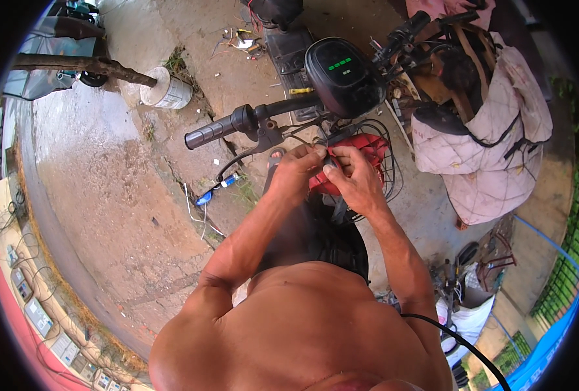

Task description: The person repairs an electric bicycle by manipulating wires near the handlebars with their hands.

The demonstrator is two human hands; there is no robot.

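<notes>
My left hand [296, 171] and my right hand [356, 180] meet just behind the handlebar of an electric bike. Fingers of both are pinched together around something small and dark, too hidden to name. Under them lies a red bag or cloth [367, 148] in a black wire basket [393, 171]. Close beyond my left hand are the brake lever [240, 156] and the black rubber grip [210, 133]. The rounded black display [343, 77], lit with green marks, sits ahead of my fingers.
A white bucket [172, 91] holding a wooden post stands at the far left. To the right, a pale quilted cover [491, 156] drapes another vehicle. Tools and wire scraps [242, 44] lie on the ground ahead. A blue-and-white tube [204, 198] lies left of my forearm.
</notes>
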